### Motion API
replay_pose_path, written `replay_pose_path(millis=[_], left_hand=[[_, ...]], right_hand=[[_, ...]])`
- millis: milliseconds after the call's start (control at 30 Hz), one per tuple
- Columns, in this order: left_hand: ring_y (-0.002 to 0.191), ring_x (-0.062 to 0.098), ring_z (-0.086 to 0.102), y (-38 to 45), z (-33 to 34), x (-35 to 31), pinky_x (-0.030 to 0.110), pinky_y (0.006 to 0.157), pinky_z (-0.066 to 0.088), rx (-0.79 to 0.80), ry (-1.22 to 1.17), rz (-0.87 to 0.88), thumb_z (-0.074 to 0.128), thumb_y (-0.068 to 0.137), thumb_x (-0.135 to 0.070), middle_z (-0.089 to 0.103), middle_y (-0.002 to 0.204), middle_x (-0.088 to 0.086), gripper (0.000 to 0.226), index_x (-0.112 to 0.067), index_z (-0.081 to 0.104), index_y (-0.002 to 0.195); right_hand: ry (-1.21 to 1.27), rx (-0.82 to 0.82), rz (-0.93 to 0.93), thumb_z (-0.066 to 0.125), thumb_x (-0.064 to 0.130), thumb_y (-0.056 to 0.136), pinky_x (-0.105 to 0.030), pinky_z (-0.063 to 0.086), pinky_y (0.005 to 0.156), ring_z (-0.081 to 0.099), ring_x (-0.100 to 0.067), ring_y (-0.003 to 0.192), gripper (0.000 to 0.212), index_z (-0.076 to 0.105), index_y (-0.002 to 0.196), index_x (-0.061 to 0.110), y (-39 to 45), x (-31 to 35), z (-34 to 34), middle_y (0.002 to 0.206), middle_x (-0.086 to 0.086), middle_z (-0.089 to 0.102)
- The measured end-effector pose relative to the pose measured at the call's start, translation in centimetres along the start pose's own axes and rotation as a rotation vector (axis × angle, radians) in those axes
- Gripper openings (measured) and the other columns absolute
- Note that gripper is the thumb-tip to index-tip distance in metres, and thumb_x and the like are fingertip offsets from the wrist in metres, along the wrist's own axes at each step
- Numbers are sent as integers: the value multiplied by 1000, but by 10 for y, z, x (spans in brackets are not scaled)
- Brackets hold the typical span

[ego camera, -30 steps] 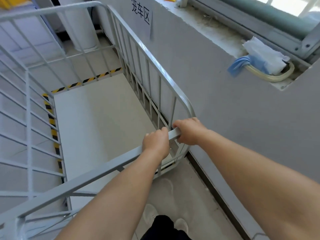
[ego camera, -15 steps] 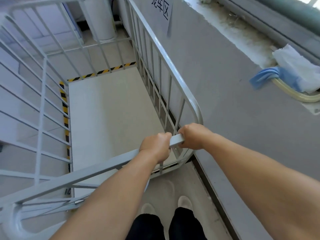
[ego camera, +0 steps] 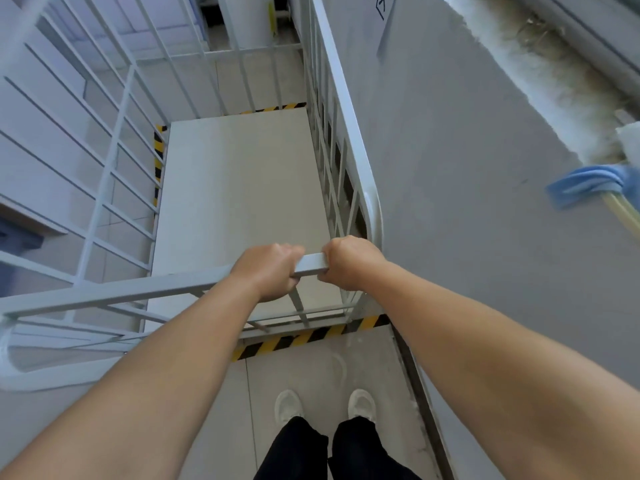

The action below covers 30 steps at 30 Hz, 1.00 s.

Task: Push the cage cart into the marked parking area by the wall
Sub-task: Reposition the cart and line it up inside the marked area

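Observation:
The white cage cart [ego camera: 349, 140] with barred sides and a pale flat floor stands close along the grey wall [ego camera: 450, 168]. My left hand [ego camera: 270, 271] and my right hand [ego camera: 349, 261] both grip its grey top rear bar [ego camera: 138, 289], close together near the bar's right end. Yellow-black striped floor tape [ego camera: 304, 337] marks the parking area; strips show behind the cart's rear edge, along its left side and at its far end. The cart's floor lies inside these strips.
A paper sign [ego camera: 381, 8] hangs on the wall at the top. A blue cloth [ego camera: 585, 185] and a hose lie on the window ledge at right. My white shoes [ego camera: 325, 407] stand on tiled floor behind the rear tape. A white pillar [ego camera: 249, 19] stands beyond the cart.
The cart has rolled forward along the wall and the rear tape strip has come into view behind it. My view has tilted down; both hands keep their grip on the bar.

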<state>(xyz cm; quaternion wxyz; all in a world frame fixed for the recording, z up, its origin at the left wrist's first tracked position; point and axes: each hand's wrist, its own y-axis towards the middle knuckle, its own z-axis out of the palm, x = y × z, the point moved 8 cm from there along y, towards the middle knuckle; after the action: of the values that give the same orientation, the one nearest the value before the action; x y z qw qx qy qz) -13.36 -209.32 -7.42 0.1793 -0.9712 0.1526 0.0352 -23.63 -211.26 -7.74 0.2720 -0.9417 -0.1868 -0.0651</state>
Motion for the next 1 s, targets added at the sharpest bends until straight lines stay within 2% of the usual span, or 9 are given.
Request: replay_pose_path(millis=[167,367,500,833,1000], left_hand=[[83,19,59,-4,-3,36,30,62,44,8,41,-25,52,92,-31,62,98,-5,7,-29,46,92],[83,16,58,-16,-7,87,28,62,42,32,86,-100,53,93,-33,62,97,-7,15,-32,40,87],[81,16,55,-24,-11,112,31,68,49,46,99,-141,56,92,-31,62,99,-7,16,-31,41,88],[91,21,59,-27,-12,145,35,72,48,67,114,-166,55,91,-30,61,105,-7,12,-25,49,100],[93,22,58,-26,-12,149,33,72,46,59,97,-181,56,91,-32,62,107,-6,14,-24,51,101]], right_hand=[[7,-7,-44,60,36,91,-34,48,67,55,-24,78,31,59,113,14,19,30,-2,87,-3,55],[67,12,-86,59,32,92,-32,41,62,55,-22,75,27,58,114,15,45,77,3,79,0,51],[97,22,-108,58,28,92,-32,42,63,55,-23,74,23,59,111,14,59,103,6,70,0,46],[63,8,-107,59,27,91,-30,39,54,55,-23,67,18,59,102,13,79,129,4,65,1,46],[74,55,-94,60,35,90,-31,42,59,55,-22,72,28,58,107,12,78,131,3,69,1,47]])
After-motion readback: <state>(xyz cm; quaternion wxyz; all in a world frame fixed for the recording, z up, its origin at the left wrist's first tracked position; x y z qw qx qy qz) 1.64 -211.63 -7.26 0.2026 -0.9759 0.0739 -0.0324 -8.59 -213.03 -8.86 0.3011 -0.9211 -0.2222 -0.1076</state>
